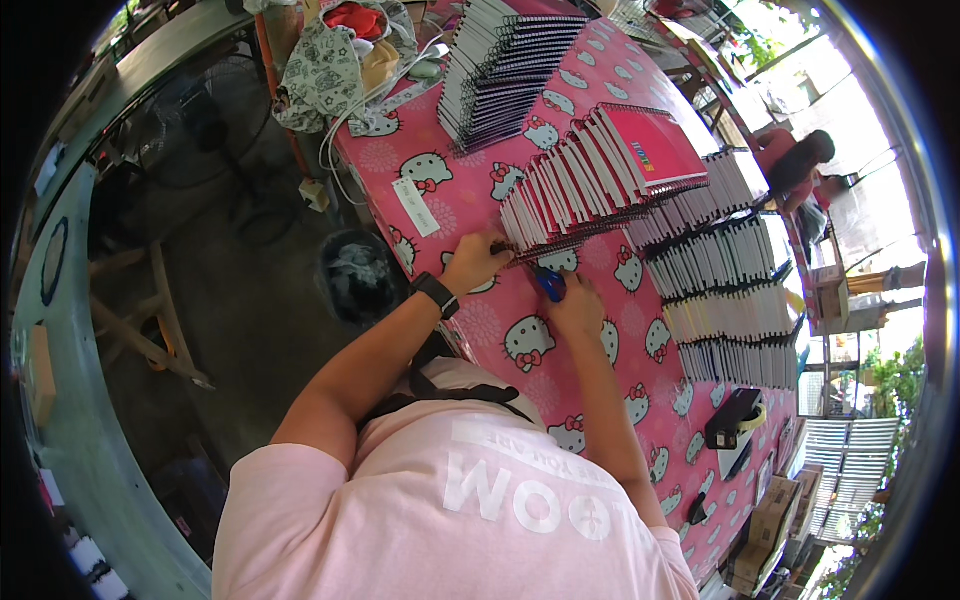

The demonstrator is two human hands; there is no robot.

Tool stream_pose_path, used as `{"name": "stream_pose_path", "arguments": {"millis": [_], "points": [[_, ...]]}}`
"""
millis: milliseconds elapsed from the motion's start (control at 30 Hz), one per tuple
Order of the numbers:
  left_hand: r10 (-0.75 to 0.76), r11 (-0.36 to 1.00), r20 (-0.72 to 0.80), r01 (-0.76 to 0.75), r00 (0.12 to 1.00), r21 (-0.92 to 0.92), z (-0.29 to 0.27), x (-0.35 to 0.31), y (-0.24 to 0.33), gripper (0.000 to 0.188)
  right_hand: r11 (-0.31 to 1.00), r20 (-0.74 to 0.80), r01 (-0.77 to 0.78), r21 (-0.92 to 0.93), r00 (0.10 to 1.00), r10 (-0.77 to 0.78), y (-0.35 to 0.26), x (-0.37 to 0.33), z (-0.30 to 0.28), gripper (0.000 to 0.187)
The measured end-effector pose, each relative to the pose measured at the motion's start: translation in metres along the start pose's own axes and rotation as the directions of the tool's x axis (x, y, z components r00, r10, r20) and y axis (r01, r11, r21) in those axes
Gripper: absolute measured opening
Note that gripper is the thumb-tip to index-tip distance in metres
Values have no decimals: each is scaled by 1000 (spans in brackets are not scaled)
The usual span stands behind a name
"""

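Note:
A row of red-covered spiral notebooks (565,180) stands on the pink patterned tablecloth (480,325), one red cover facing up at its right end. My left hand (473,264), with a dark watch on the wrist, is closed at the near left end of this row. Its fingers pinch the end of a dark binding coil (550,246). Blue-handled pliers (549,284) are gripped in my right hand (577,307), just right of my left hand. Their tip points at the coil, but fingers and coil hide whether it touches.
Spiral-bound books (505,75) are stacked at the back. More rows of notebooks (715,265) line the right side. A white strip (416,207) lies by the left edge, below a patterned cloth bag (325,80). A black tape dispenser (735,420) sits at right. Another person (795,165) is far right.

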State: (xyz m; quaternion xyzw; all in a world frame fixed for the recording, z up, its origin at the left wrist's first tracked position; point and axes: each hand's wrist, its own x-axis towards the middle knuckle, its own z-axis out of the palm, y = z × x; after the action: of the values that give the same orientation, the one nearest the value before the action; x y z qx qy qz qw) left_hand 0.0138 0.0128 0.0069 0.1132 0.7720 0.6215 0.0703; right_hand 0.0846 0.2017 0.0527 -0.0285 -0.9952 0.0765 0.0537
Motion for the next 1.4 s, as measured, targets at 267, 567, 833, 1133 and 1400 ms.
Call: {"name": "stream_pose_path", "arguments": {"millis": [267, 567, 833, 1133, 1400], "points": [[193, 978, 5, -193, 981, 81, 2, -1, -5, 22, 999, 125, -40, -34, 991, 44, -10, 7, -7, 34], [80, 992, 81, -88, 993, 93, 0, -3, 0, 21, 999, 77, 20, -25, 997, -18, 6, 5, -11, 33], [300, 918, 1, -289, 954, 270, 7, -8, 2, 25, 997, 201, -55, -61, 977, 66, -7, 13, -12, 27], [231, 966, -229, -195, 946, 167, -73, -43, 15, 19, 922, 160, -241, 303, 967, 199, 35, -15, -16, 34], [-146, 663, -665, 572, 732, 484, -154, -75, -94, 60, 473, 219, -345, 811, 928, 302, 53, -57, -16, 24]]}}
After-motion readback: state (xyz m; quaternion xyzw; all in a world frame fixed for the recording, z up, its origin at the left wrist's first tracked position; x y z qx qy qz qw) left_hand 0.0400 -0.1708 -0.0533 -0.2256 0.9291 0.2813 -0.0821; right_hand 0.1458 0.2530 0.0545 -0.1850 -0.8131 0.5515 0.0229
